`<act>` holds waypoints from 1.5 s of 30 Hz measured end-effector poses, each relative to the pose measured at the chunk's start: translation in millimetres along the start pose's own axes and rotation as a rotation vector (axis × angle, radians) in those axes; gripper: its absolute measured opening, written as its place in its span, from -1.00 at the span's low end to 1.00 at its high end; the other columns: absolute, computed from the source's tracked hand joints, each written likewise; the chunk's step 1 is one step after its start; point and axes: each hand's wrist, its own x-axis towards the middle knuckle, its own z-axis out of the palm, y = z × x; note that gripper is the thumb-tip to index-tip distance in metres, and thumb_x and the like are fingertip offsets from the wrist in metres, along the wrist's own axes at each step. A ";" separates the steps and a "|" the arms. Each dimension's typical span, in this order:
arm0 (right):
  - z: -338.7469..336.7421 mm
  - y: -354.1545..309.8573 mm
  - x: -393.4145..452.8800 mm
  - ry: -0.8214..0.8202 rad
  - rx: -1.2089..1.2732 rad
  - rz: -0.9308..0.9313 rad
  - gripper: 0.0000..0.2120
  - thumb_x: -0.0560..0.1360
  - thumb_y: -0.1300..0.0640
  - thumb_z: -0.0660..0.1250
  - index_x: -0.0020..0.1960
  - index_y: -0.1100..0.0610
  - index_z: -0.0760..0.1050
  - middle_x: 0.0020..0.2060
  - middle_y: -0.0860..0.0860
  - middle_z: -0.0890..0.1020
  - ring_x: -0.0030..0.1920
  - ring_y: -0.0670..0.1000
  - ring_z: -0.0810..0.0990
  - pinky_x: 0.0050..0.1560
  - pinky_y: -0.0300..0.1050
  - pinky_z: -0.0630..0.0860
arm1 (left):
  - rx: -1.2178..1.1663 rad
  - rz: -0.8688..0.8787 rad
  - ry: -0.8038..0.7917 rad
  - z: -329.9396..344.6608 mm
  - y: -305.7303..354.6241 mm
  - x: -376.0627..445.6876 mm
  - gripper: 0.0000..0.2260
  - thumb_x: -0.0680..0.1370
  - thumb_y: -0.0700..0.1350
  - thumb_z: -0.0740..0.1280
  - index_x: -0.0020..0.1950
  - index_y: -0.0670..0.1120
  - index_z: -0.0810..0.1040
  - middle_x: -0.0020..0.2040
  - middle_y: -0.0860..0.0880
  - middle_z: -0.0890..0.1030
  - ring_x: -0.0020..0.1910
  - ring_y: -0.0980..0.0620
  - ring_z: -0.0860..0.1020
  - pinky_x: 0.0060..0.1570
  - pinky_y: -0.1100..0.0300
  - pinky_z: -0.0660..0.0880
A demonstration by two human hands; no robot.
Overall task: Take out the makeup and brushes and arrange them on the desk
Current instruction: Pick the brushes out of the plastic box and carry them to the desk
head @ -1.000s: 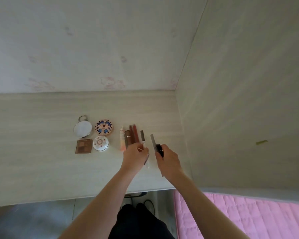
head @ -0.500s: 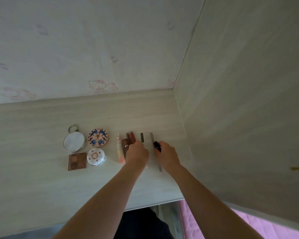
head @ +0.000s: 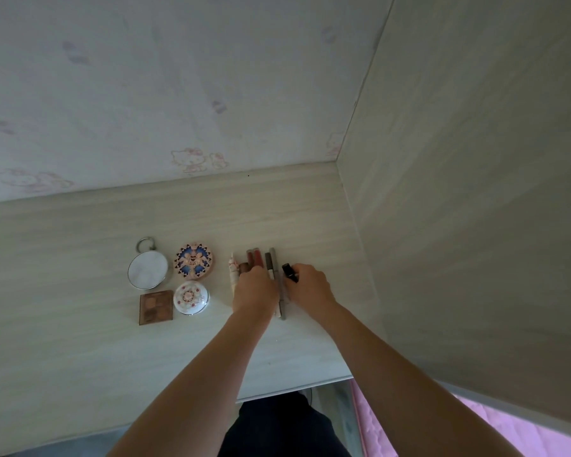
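Observation:
A row of makeup sticks lies on the pale wooden desk [head: 80, 258]: a pale tube [head: 233, 273], a brown lipstick [head: 243, 267], two red tubes [head: 255, 257], a thin dark-capped pen [head: 270, 265] and a grey pencil [head: 282, 305]. My left hand [head: 256, 290] lies knuckles-up over the lower ends of the tubes, beside the pen; its fingertips are hidden, so I cannot tell if it grips anything. My right hand [head: 309, 286] sits just right of the grey pencil and grips a small black tube [head: 289, 272].
Left of the row lie a round mirror with a ring [head: 147, 271], a patterned round compact [head: 193, 261], a white round compact [head: 191, 297] and a brown eyeshadow palette [head: 155, 307]. A wooden side panel [head: 475, 225] walls the desk's right side. Pink bedding [head: 475, 430] shows below.
Both hands moved forward and down onto the row. The thin pen and grey pencil now lie close together between my hands. The view tilted up slightly.

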 end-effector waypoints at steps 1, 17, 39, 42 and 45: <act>0.3 1.0 0.3 -0.010 0.016 -0.002 -0.83 0.55 0.05 0.23 -0.20 0.04 0.46 -0.34 -0.02 0.54 -0.28 0.05 0.54 -0.31 -0.16 0.42 | -0.037 -0.010 -0.005 -1.5 -2.2 -0.9 -0.80 0.59 -0.14 0.17 0.03 -0.22 0.53 -0.06 -0.18 0.61 -0.13 -0.13 0.58 -0.12 0.05 0.55; -13.3 6.3 15.0 0.011 0.033 -0.005 -0.82 0.50 0.04 0.36 -0.01 0.15 0.56 -0.14 0.02 0.62 -0.15 -0.03 0.52 -0.13 -0.19 0.43 | -0.294 0.038 -0.016 1.1 -13.0 -22.1 -0.82 0.40 -0.22 0.37 -0.02 -0.13 0.50 -0.07 -0.06 0.57 -0.13 -0.03 0.56 -0.18 0.15 0.53; -54.0 42.5 10.3 0.163 0.652 0.219 -0.73 0.47 0.42 0.27 0.13 0.21 0.51 0.05 0.20 0.58 -0.04 0.13 0.61 -0.09 0.05 0.62 | -0.258 0.322 -0.053 36.1 9.8 -32.2 -0.78 0.54 -0.28 0.20 0.11 -0.11 0.57 0.10 -0.05 0.55 0.02 0.03 0.55 -0.09 0.34 0.41; -51.4 41.6 11.1 0.171 0.489 0.114 -0.82 0.46 0.37 0.34 0.03 0.21 0.56 0.03 0.21 0.63 -0.02 0.13 0.61 -0.01 0.09 0.61 | -0.174 0.413 -0.031 43.3 10.1 -31.1 -0.79 0.57 -0.28 0.20 0.14 -0.16 0.56 0.09 -0.08 0.53 0.04 0.01 0.54 -0.07 0.36 0.39; -50.2 39.7 12.4 0.205 0.312 0.013 -0.85 0.47 0.26 0.37 0.03 0.17 0.59 -0.08 0.07 0.64 -0.07 0.00 0.60 -0.07 -0.17 0.53 | -0.140 0.470 -0.011 46.2 9.6 -31.8 -0.78 0.58 -0.29 0.20 0.17 -0.17 0.54 0.09 -0.09 0.50 0.02 -0.02 0.55 0.03 0.17 0.50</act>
